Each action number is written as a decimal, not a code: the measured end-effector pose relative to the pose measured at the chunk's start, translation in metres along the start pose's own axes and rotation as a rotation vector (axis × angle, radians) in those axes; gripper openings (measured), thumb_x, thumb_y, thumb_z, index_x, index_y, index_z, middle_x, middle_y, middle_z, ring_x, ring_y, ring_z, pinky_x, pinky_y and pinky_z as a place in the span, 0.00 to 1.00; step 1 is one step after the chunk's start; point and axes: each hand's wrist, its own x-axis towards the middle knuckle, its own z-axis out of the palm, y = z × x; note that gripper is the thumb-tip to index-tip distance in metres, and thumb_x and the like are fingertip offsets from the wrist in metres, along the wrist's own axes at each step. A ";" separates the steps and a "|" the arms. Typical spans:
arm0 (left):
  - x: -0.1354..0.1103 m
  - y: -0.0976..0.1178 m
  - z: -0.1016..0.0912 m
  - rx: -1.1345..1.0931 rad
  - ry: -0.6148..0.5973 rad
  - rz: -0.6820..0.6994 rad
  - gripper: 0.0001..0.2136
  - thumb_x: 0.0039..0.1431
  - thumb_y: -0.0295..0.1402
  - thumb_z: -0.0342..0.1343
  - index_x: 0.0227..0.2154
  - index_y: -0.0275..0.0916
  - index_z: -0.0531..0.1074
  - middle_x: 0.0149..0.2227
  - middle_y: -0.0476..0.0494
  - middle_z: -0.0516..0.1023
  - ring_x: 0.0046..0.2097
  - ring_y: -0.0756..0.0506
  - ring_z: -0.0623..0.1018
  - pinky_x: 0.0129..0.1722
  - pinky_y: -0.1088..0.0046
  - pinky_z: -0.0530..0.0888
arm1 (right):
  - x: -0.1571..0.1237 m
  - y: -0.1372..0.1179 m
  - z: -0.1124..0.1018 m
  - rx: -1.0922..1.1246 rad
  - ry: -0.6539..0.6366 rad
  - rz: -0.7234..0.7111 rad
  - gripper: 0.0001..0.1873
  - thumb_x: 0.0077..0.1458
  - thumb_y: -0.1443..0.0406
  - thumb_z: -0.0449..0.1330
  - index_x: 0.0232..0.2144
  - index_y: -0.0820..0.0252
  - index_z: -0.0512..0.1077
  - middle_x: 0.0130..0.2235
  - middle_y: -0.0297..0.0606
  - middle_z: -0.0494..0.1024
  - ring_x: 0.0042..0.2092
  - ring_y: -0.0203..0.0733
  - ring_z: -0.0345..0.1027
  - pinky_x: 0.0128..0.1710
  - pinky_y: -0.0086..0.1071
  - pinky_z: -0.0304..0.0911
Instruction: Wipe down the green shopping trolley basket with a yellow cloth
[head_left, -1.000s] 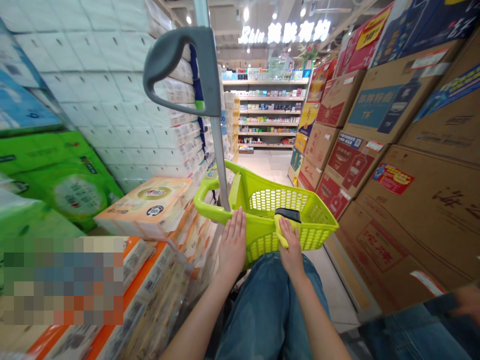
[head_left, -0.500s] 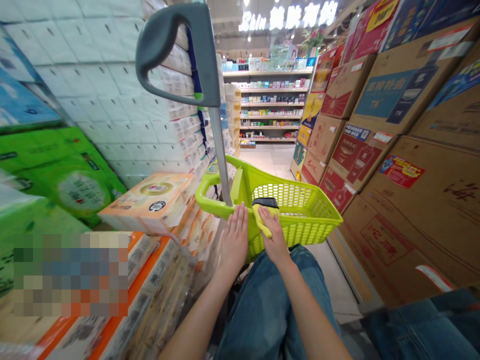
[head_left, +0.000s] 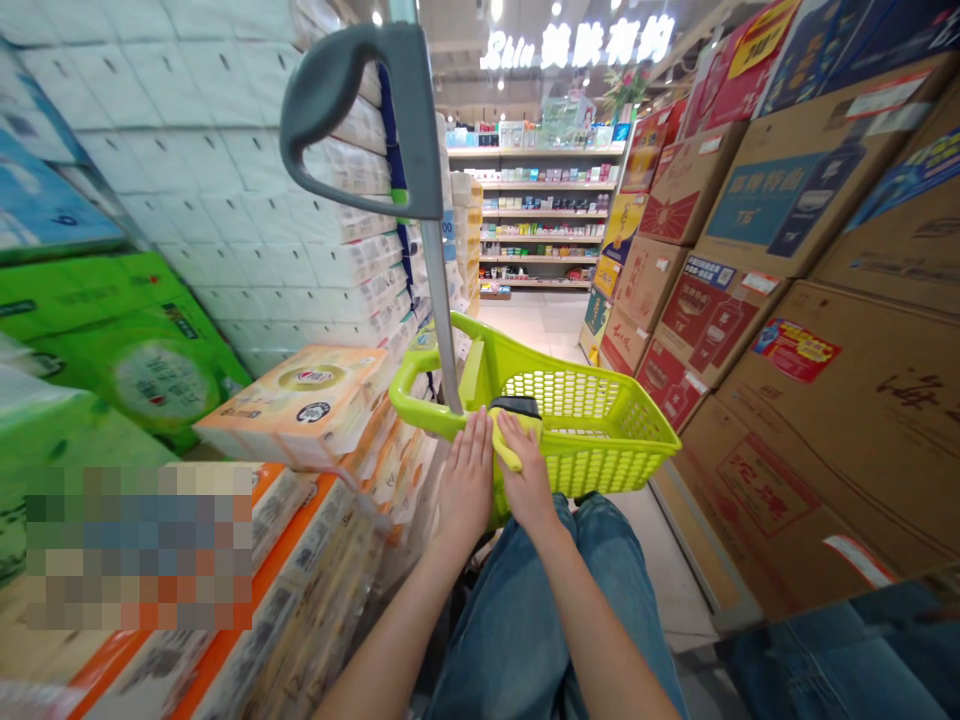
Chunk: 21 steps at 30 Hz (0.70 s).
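Note:
My left hand (head_left: 466, 478) lies on the near rim of a lime-green plastic shopping basket (head_left: 600, 465), its fingers spread over the edge. Close beside it, my right hand (head_left: 526, 465) presses on the basket's folded yellow-green handle (head_left: 510, 432), which has a black grip end. The basket sits on a trolley with a grey metal pole (head_left: 439, 300) and a curved dark grey handle (head_left: 352, 100). The basket's inside looks bare where it shows.
Stacked white tissue packs (head_left: 225, 170) and orange-trimmed packs (head_left: 300, 570) form a wall on the left. Brown cartons (head_left: 757, 210) tower on the right. A tiled aisle (head_left: 540, 320) leads to goods shelves (head_left: 540, 210). Blurred denim (head_left: 840, 650) shows at lower right.
My right hand has slid left along the basket toward my left hand, bringing the folded handle with it. The basket has turned slightly, and the aisle view has shifted a little.

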 end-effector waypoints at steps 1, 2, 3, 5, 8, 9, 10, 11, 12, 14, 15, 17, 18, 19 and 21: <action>0.000 0.000 0.000 0.003 0.002 0.002 0.33 0.60 0.19 0.40 0.69 0.30 0.38 0.70 0.36 0.46 0.71 0.44 0.44 0.68 0.60 0.56 | 0.001 -0.009 0.005 0.016 -0.039 -0.038 0.31 0.56 0.71 0.49 0.62 0.53 0.63 0.65 0.37 0.63 0.67 0.42 0.53 0.70 0.49 0.40; 0.000 -0.001 0.000 0.005 0.003 0.005 0.33 0.61 0.19 0.40 0.69 0.30 0.39 0.70 0.36 0.46 0.71 0.44 0.44 0.68 0.61 0.55 | 0.001 -0.013 0.006 0.013 -0.065 -0.065 0.32 0.56 0.71 0.49 0.63 0.53 0.62 0.65 0.36 0.62 0.68 0.41 0.52 0.70 0.48 0.40; 0.000 -0.001 0.001 0.006 0.003 0.008 0.33 0.61 0.19 0.40 0.69 0.29 0.39 0.70 0.37 0.46 0.71 0.43 0.44 0.68 0.60 0.55 | 0.000 -0.014 0.004 -0.005 -0.083 -0.083 0.33 0.56 0.72 0.48 0.64 0.53 0.60 0.66 0.36 0.61 0.68 0.41 0.51 0.70 0.48 0.40; 0.000 -0.002 0.002 0.005 0.002 0.011 0.33 0.61 0.19 0.40 0.69 0.29 0.39 0.70 0.36 0.46 0.71 0.43 0.44 0.68 0.60 0.56 | -0.006 -0.005 -0.008 -0.074 -0.116 -0.108 0.37 0.54 0.73 0.48 0.66 0.53 0.56 0.67 0.35 0.58 0.69 0.41 0.47 0.70 0.49 0.38; 0.000 -0.002 0.003 -0.008 -0.004 0.011 0.33 0.60 0.18 0.39 0.68 0.28 0.39 0.70 0.36 0.45 0.71 0.42 0.44 0.68 0.59 0.56 | -0.021 0.025 -0.034 -0.208 -0.104 -0.098 0.41 0.51 0.75 0.46 0.67 0.53 0.52 0.68 0.35 0.55 0.71 0.41 0.42 0.70 0.51 0.36; -0.001 -0.001 0.002 -0.013 -0.004 0.010 0.33 0.60 0.18 0.38 0.68 0.28 0.39 0.70 0.36 0.45 0.71 0.42 0.44 0.68 0.59 0.56 | -0.025 0.036 -0.042 -0.247 -0.078 -0.085 0.42 0.50 0.75 0.46 0.67 0.54 0.51 0.69 0.35 0.55 0.71 0.41 0.42 0.70 0.51 0.36; -0.001 -0.001 0.002 -0.018 -0.004 0.011 0.33 0.60 0.18 0.38 0.68 0.28 0.38 0.70 0.35 0.45 0.71 0.42 0.44 0.68 0.59 0.56 | -0.029 0.045 -0.048 -0.279 -0.050 -0.072 0.42 0.49 0.76 0.46 0.67 0.54 0.51 0.69 0.35 0.55 0.71 0.42 0.42 0.70 0.51 0.36; -0.001 -0.001 0.002 -0.023 -0.001 0.012 0.33 0.60 0.18 0.38 0.68 0.28 0.38 0.70 0.35 0.45 0.71 0.42 0.44 0.68 0.59 0.56 | -0.032 0.053 -0.053 -0.300 -0.022 -0.059 0.43 0.48 0.76 0.46 0.67 0.54 0.51 0.69 0.36 0.54 0.71 0.42 0.42 0.70 0.52 0.36; -0.001 -0.001 0.002 -0.026 0.003 0.012 0.34 0.60 0.17 0.38 0.68 0.28 0.37 0.70 0.35 0.44 0.71 0.42 0.43 0.68 0.59 0.56 | -0.034 0.058 -0.055 -0.309 0.007 -0.047 0.43 0.48 0.76 0.46 0.67 0.55 0.52 0.69 0.36 0.54 0.70 0.43 0.42 0.70 0.53 0.36; -0.001 0.000 0.002 -0.029 0.013 0.012 0.34 0.59 0.17 0.38 0.68 0.28 0.37 0.70 0.34 0.44 0.71 0.42 0.43 0.68 0.58 0.56 | -0.032 0.059 -0.051 -0.282 0.073 -0.010 0.42 0.48 0.76 0.46 0.67 0.56 0.54 0.68 0.38 0.56 0.70 0.45 0.44 0.69 0.55 0.36; -0.001 0.000 0.002 -0.027 0.017 0.011 0.34 0.59 0.17 0.38 0.68 0.28 0.36 0.70 0.34 0.44 0.71 0.42 0.43 0.68 0.58 0.56 | -0.028 0.055 -0.045 -0.247 0.105 0.016 0.41 0.49 0.75 0.46 0.66 0.57 0.55 0.68 0.39 0.57 0.70 0.46 0.44 0.69 0.57 0.36; -0.001 0.000 0.001 -0.015 0.020 0.008 0.34 0.60 0.17 0.38 0.68 0.28 0.37 0.70 0.35 0.46 0.71 0.42 0.44 0.68 0.58 0.57 | -0.019 0.040 -0.028 -0.139 0.130 0.054 0.36 0.53 0.74 0.47 0.65 0.57 0.58 0.66 0.40 0.61 0.69 0.47 0.47 0.68 0.58 0.36; -0.001 0.000 0.001 -0.008 0.020 0.009 0.33 0.60 0.17 0.38 0.68 0.28 0.38 0.70 0.35 0.46 0.71 0.42 0.44 0.68 0.59 0.57 | -0.014 0.029 -0.018 -0.079 0.105 0.047 0.34 0.54 0.73 0.47 0.64 0.57 0.60 0.66 0.40 0.62 0.69 0.47 0.48 0.69 0.58 0.36; 0.000 0.000 0.001 -0.002 0.020 0.011 0.33 0.60 0.18 0.38 0.68 0.29 0.39 0.70 0.35 0.47 0.71 0.42 0.44 0.68 0.59 0.57 | -0.010 0.019 -0.009 -0.026 0.063 0.024 0.33 0.56 0.72 0.48 0.64 0.56 0.60 0.66 0.39 0.62 0.69 0.46 0.48 0.69 0.56 0.36; 0.000 0.000 0.001 0.008 0.023 0.014 0.32 0.61 0.19 0.39 0.68 0.30 0.41 0.70 0.36 0.48 0.71 0.43 0.45 0.68 0.59 0.57 | -0.005 0.000 0.005 0.041 -0.019 -0.045 0.32 0.57 0.71 0.49 0.64 0.53 0.60 0.66 0.38 0.60 0.69 0.44 0.49 0.70 0.52 0.37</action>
